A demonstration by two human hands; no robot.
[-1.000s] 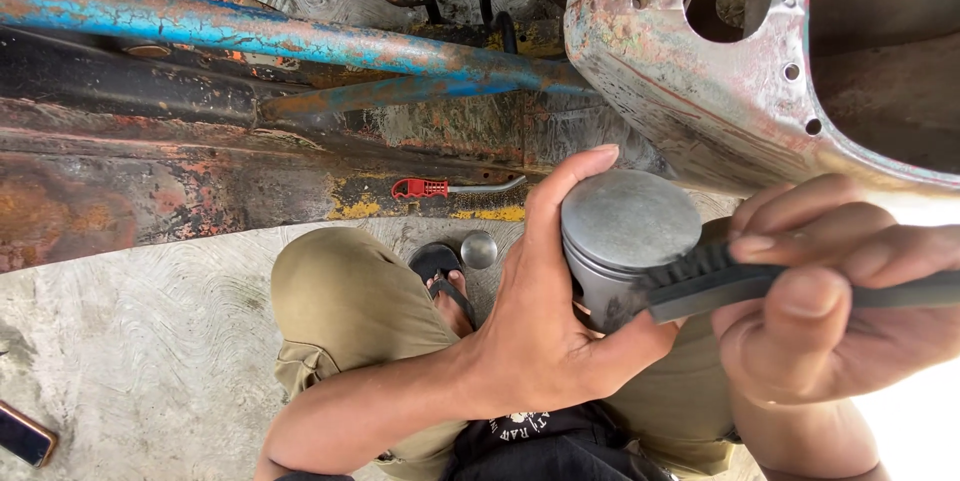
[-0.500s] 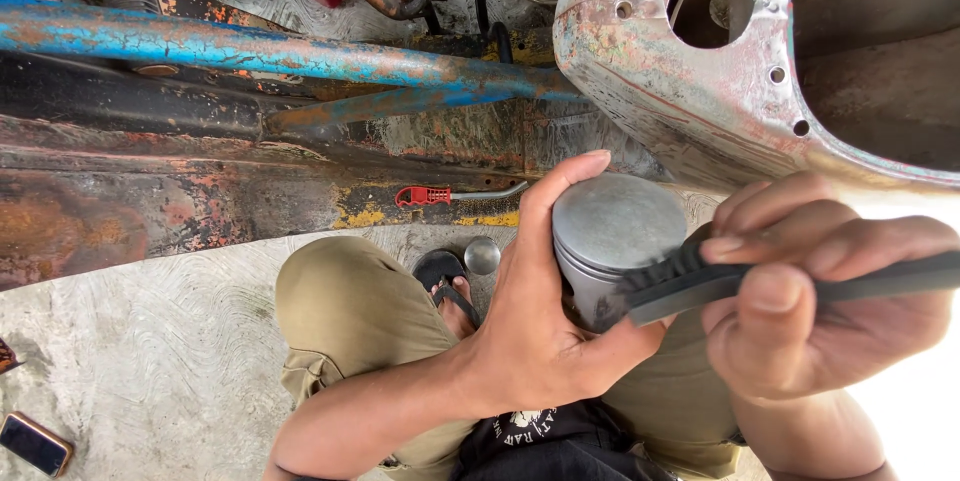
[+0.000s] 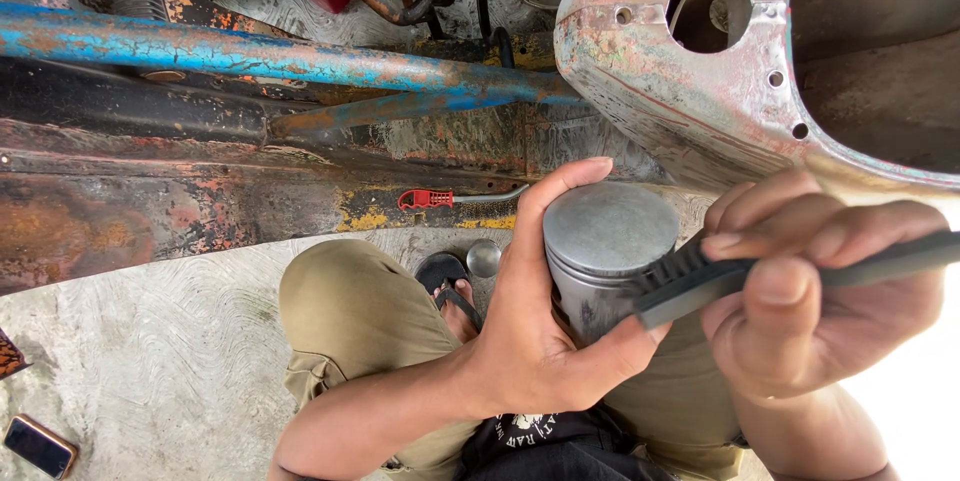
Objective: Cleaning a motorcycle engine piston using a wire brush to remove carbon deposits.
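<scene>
The person squats on the concrete floor (image 3: 150, 371), knees in khaki trousers (image 3: 350, 321) drawn up, and both hands are busy in front of the chest. The left hand (image 3: 530, 341) is wrapped around a grey metal piston (image 3: 605, 246), which stands upright with its flat, dull crown facing up; the fingers curl round the far side, one fingertip reaching over the top edge, and the thumb presses against the near side of the skirt. The right hand (image 3: 810, 311) is closed tight on the dark handle of a black brush (image 3: 700, 281), thumb on top, and the bristled head lies against the side of the piston just below the crown, touching both the metal and the tip of the left thumb. So the two hands sit close together, joined through the piston and the brush. Below the piston, between the knees, a foot in a black sandal (image 3: 445, 281) shows, and a small round metal cap (image 3: 483, 258) lies just beside it. Further off, a red-handled tool (image 3: 440, 199) rests along the rusty edge of the scooter floorboard (image 3: 200, 191), with a blue-painted frame tube (image 3: 280, 56) running above it. A worn, rust-flecked body shell (image 3: 680, 91) with a round hole looms near the top right. A phone (image 3: 38, 446) lies on the floor at the lower left corner.
</scene>
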